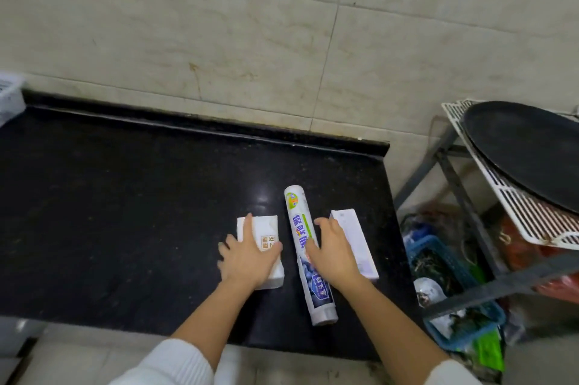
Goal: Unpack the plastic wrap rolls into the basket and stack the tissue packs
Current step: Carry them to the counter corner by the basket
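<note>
On the black counter [125,212] lie two white tissue packs with a plastic wrap roll [300,228] between them, pointing away from me. My left hand [247,256] rests flat on the left tissue pack [266,228], fingers spread over its top. My right hand [333,253] lies across the gap between the roll and the right tissue pack [354,234], fingers spread and touching both; it does not clearly grip either. A white basket [9,96] shows only partly at the far left edge.
A tiled wall [250,40] backs the counter. To the right stands a metal rack [454,184] holding a white grid shelf [513,206] and a black round pan [529,149]. Below it on the floor sits a blue crate [451,265] with clutter.
</note>
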Demonstrator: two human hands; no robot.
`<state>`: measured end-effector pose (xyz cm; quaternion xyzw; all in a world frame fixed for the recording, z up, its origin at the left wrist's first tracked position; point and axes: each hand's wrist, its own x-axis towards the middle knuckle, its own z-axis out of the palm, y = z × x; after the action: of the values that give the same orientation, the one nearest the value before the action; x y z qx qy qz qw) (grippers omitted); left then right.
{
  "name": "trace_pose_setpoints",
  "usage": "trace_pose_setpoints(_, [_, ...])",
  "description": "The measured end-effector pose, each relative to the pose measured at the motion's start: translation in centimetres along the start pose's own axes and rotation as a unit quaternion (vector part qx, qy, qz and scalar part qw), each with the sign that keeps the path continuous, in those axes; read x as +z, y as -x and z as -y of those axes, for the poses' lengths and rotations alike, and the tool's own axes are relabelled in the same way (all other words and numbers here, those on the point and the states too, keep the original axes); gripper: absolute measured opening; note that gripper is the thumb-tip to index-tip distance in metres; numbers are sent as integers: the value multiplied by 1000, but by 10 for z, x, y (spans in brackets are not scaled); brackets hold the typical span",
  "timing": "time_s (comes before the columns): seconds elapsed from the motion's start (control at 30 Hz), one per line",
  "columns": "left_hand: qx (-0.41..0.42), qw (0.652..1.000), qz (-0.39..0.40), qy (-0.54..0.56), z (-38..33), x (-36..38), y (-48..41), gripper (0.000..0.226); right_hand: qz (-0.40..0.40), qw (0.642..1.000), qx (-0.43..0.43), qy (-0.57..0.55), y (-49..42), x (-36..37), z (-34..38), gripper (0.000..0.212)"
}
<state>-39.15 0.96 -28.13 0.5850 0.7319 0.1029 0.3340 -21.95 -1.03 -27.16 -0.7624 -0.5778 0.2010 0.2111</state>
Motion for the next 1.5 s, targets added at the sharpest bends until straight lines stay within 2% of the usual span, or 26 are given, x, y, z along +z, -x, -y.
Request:
trace_pose_setpoints(0.07, [-23,997,37,-58,-6,11,3,107,48,998,49,11,-5,16,4,41])
trace_pose_setpoints(0.2, [-32,997,58,-41,4,9,-1,115,109,983,149,21,-13,39,-1,62])
trace_pose_setpoints(0.33, [-30,998,46,-19,30,-23,-17,113,99,982,162,-4,-22,53,8,62])
trace_pose_setpoints(0.43, [-34,999,21,14,66,-61,-30,112,88,983,149,-62,-32,71,44,54])
trace_pose_setpoints(0.67, [-96,992,-65,49,199,-185,-58,110,130,981,62,-127,-37,165,214,47])
trace_pose_setpoints(1.0, [-206,965,-140,79,449,-359,-46,109,223,960,29,-169,42,337,463,46])
trace_pose_setpoints(1.13, [-208,958,-169,103,505,-420,-68,106,253,957,-10,-140,45,386,542,48])
trace_pose_setpoints(1.33, [-198,959,-188,71,573,-507,-142,106,265,953,-37,-142,8,448,652,52])
trace_pose_setpoints(1.5, [-195,964,-178,30,628,-581,-222,111,273,948,-10,-161,-40,507,726,52])
